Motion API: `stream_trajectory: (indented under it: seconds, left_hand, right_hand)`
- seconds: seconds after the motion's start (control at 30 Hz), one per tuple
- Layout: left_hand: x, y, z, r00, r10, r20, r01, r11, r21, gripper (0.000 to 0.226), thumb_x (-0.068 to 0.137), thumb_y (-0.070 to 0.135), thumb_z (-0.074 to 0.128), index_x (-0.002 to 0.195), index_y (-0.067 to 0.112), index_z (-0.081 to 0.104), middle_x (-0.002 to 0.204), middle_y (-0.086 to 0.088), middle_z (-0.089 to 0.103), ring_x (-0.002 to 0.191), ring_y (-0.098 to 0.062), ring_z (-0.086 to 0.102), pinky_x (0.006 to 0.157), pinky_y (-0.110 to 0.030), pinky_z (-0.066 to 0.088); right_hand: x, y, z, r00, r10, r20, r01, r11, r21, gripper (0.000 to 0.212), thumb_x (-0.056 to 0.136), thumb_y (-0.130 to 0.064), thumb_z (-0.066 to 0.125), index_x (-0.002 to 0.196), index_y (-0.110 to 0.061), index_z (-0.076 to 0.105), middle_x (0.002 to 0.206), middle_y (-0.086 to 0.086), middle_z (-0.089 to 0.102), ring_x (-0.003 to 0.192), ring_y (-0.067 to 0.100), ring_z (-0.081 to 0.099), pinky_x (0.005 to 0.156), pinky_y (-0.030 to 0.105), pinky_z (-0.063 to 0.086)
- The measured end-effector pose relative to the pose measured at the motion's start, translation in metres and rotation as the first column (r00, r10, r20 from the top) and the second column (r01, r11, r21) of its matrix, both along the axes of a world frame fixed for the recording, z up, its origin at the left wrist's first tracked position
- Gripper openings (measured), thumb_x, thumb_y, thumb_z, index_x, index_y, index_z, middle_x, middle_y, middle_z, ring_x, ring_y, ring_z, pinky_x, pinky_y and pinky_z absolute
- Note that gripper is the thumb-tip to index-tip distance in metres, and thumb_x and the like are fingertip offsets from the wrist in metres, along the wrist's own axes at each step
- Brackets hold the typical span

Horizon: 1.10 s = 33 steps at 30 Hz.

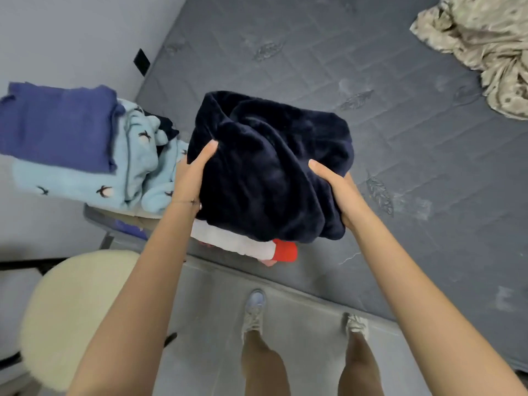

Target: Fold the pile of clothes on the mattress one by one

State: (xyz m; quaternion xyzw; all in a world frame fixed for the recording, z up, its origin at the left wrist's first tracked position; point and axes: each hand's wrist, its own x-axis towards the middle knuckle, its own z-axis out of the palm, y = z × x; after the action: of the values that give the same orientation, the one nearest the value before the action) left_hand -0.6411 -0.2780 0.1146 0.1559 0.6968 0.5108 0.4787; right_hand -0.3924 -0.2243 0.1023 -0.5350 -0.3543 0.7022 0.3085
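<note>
A thick, dark navy fleece garment (268, 167), folded into a bundle, is held up between both hands above the near left corner of the grey mattress (400, 124). My left hand (193, 172) grips its left side and my right hand (337, 190) grips its right side. Just under the bundle, a white and red garment (265, 248) peeks out at the mattress edge. A crumpled beige patterned cloth (483, 50) lies at the far right of the mattress.
To the left, a stack of folded clothes rests on a small stand: a purple-blue piece (57, 124) over a light blue fleece with bird prints (134, 164). A round cream stool (74, 315) stands on the floor at lower left. My two feet are on the grey floor.
</note>
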Motion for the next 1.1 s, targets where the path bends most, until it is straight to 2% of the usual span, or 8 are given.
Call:
stream_trajectory:
  seconds: [0.17, 0.33, 0.43, 0.57, 0.77, 0.93, 1.03, 1.1]
  left_hand:
    - [-0.066, -0.008, -0.010, 0.999, -0.007, -0.043, 0.006, 0.999, -0.040, 0.059, 0.076, 0.054, 0.073, 0.126, 0.025, 0.061, 0.115, 0.009, 0.069, 0.106, -0.010, 0.064, 0.088, -0.029, 0.052]
    - [-0.093, -0.004, -0.052, 0.974, -0.129, -0.188, 0.104, 0.985, -0.138, 0.033, 0.084, 0.054, 0.065, 0.109, 0.032, 0.061, 0.105, 0.016, 0.065, 0.103, -0.008, 0.060, 0.091, -0.029, 0.048]
    - [-0.101, -0.009, -0.086, 0.946, -0.171, -0.276, 0.115, 0.972, -0.207, 0.033, 0.089, 0.052, 0.060, 0.108, 0.026, 0.060, 0.099, 0.014, 0.062, 0.102, -0.012, 0.058, 0.088, -0.028, 0.045]
    - [-0.109, -0.017, -0.112, 0.920, -0.186, -0.345, 0.090, 0.957, -0.276, 0.058, 0.087, 0.058, 0.057, 0.125, 0.014, 0.059, 0.119, 0.002, 0.063, 0.107, -0.017, 0.059, 0.094, -0.034, 0.047]
    - [-0.108, -0.021, -0.111, 0.840, -0.269, -0.472, 0.121, 0.939, -0.321, 0.052, 0.097, 0.044, 0.049, 0.128, 0.002, 0.047, 0.125, -0.014, 0.058, 0.114, -0.029, 0.055, 0.094, -0.034, 0.043]
    - [-0.098, -0.024, -0.097, 0.781, -0.302, -0.547, 0.146, 0.940, -0.310, 0.054, 0.100, 0.034, 0.046, 0.142, 0.003, 0.033, 0.140, -0.017, 0.045, 0.128, -0.030, 0.044, 0.105, -0.034, 0.035]
    - [-0.091, -0.032, -0.086, 0.775, -0.298, -0.558, 0.153, 0.944, -0.291, 0.067, 0.099, 0.045, 0.045, 0.150, 0.009, 0.021, 0.153, -0.013, 0.031, 0.140, -0.027, 0.029, 0.115, -0.040, 0.027]
    - [-0.087, -0.037, -0.077, 0.750, -0.314, -0.582, 0.161, 0.940, -0.299, 0.069, 0.098, 0.050, 0.041, 0.152, 0.015, 0.018, 0.156, -0.011, 0.024, 0.143, -0.026, 0.023, 0.117, -0.044, 0.023]
  right_hand:
    - [-0.069, -0.025, -0.011, 0.998, -0.063, -0.018, 0.062, 0.998, -0.019, 0.045, 0.083, -0.030, 0.074, 0.122, -0.031, 0.051, 0.118, -0.010, 0.066, 0.104, 0.006, 0.066, 0.088, 0.029, 0.054]
    - [-0.100, -0.030, -0.050, 0.993, -0.105, 0.048, 0.108, 0.992, -0.063, 0.057, 0.081, -0.035, 0.075, 0.131, -0.026, 0.047, 0.121, -0.008, 0.064, 0.107, 0.007, 0.063, 0.092, 0.030, 0.052]
    - [-0.105, -0.036, -0.079, 0.990, -0.074, 0.122, 0.085, 0.992, -0.090, 0.073, 0.075, -0.045, 0.077, 0.137, -0.026, 0.043, 0.125, -0.009, 0.061, 0.112, 0.007, 0.060, 0.100, 0.034, 0.048]
    - [-0.110, -0.044, -0.100, 0.981, -0.037, 0.188, 0.054, 0.995, -0.086, 0.072, 0.078, -0.045, 0.076, 0.137, -0.028, 0.039, 0.131, -0.010, 0.055, 0.119, 0.008, 0.054, 0.106, 0.034, 0.042]
    - [-0.111, -0.044, -0.102, 0.969, -0.008, 0.247, 0.030, 0.996, -0.084, 0.072, 0.079, -0.045, 0.075, 0.137, -0.029, 0.038, 0.125, -0.013, 0.052, 0.117, 0.009, 0.050, 0.107, 0.033, 0.039]
    - [-0.105, -0.046, -0.092, 0.942, -0.032, 0.333, 0.056, 0.996, -0.064, 0.082, 0.069, -0.052, 0.080, 0.135, -0.023, 0.043, 0.125, -0.012, 0.057, 0.113, 0.008, 0.056, 0.101, 0.032, 0.045]
    - [-0.102, -0.050, -0.082, 0.927, -0.037, 0.373, 0.076, 0.993, -0.090, 0.076, 0.078, -0.043, 0.077, 0.137, -0.017, 0.037, 0.122, -0.009, 0.051, 0.112, 0.012, 0.053, 0.097, 0.029, 0.043]
    - [-0.102, -0.052, -0.074, 0.917, -0.017, 0.399, 0.055, 0.995, -0.084, 0.077, 0.081, -0.042, 0.074, 0.141, -0.016, 0.033, 0.127, -0.005, 0.050, 0.121, 0.016, 0.051, 0.104, 0.034, 0.042]
